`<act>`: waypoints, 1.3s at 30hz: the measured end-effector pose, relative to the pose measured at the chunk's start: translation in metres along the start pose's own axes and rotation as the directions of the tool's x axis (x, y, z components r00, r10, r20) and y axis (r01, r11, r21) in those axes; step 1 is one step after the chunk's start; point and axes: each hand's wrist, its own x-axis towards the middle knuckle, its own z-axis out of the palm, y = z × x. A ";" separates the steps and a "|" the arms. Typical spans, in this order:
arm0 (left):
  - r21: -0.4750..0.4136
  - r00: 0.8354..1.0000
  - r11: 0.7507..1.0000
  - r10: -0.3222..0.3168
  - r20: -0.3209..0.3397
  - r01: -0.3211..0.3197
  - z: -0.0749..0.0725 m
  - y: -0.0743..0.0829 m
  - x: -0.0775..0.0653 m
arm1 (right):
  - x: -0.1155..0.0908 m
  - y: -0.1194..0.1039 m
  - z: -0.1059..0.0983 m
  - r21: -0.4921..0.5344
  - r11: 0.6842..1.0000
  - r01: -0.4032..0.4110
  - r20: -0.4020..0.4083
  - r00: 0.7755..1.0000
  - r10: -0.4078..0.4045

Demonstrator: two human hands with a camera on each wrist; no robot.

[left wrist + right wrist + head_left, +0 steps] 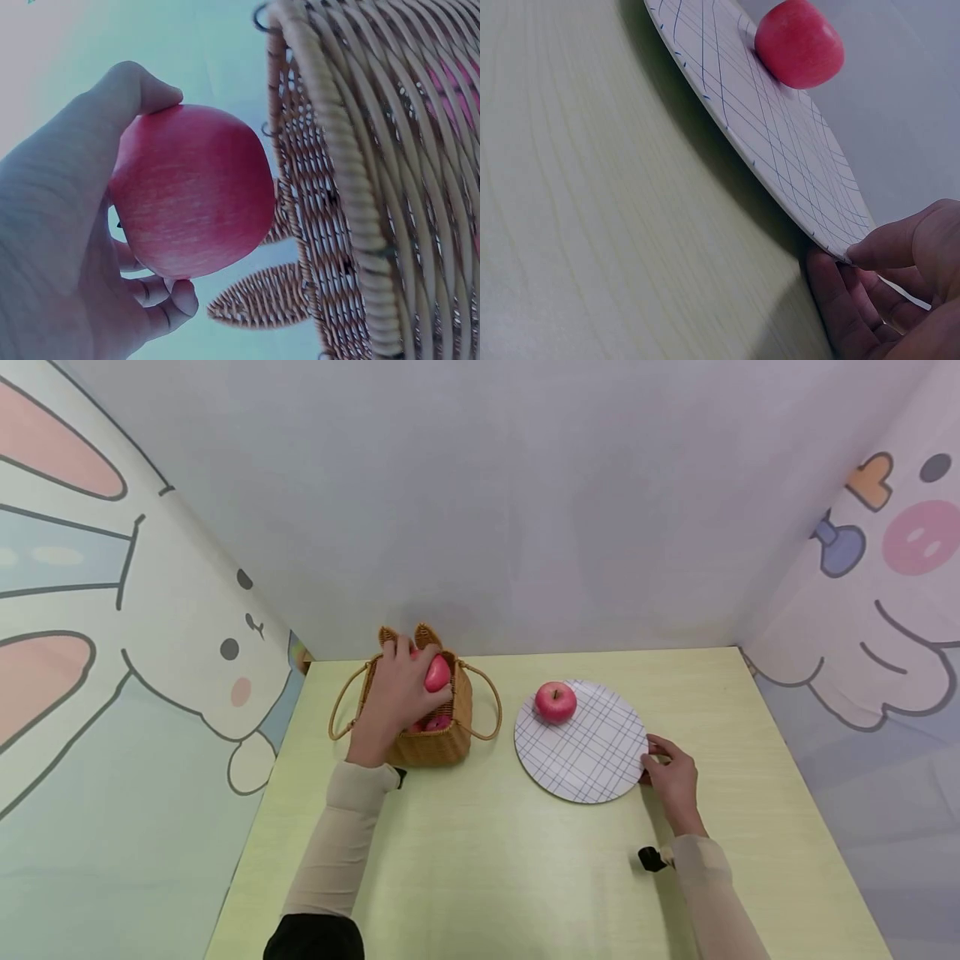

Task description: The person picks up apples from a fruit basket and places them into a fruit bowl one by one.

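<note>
A red apple (196,191) is gripped by my left hand (401,689), thumb on one side and fingers curled round the other. The hand is over the mouth of a wicker basket (435,747), and in the left wrist view the apple shows beside the basket's rim. More red fruit (438,722) lies inside the basket, partly hidden by the hand. My right hand (672,777) pinches the right rim of a round white plate (592,752) with blue crossed lines, thumb above and fingers below. A second apple (556,702) sits on the plate's upper left.
The pale wooden table (510,877) ends at a plain grey backdrop behind. Curved handles (491,702) stick out from both sides of the basket, and two ear-shaped wicker pieces (427,635) stand at its back. Cartoon-printed cloths flank the table.
</note>
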 end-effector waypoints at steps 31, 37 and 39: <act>0.014 0.985 0.991 0.129 0.113 -0.132 0.050 0.082 0.005 | 0.001 0.001 0.000 -0.006 1.000 -0.001 -0.003 1.000 0.001; 0.010 0.979 0.987 0.160 0.125 -0.163 0.071 0.091 0.002 | 0.000 0.000 0.000 0.005 1.000 -0.012 -0.002 1.000 0.012; 0.008 0.976 0.986 0.162 0.144 -0.165 0.077 0.095 0.001 | 0.000 0.000 -0.001 0.006 1.000 -0.013 -0.001 1.000 0.013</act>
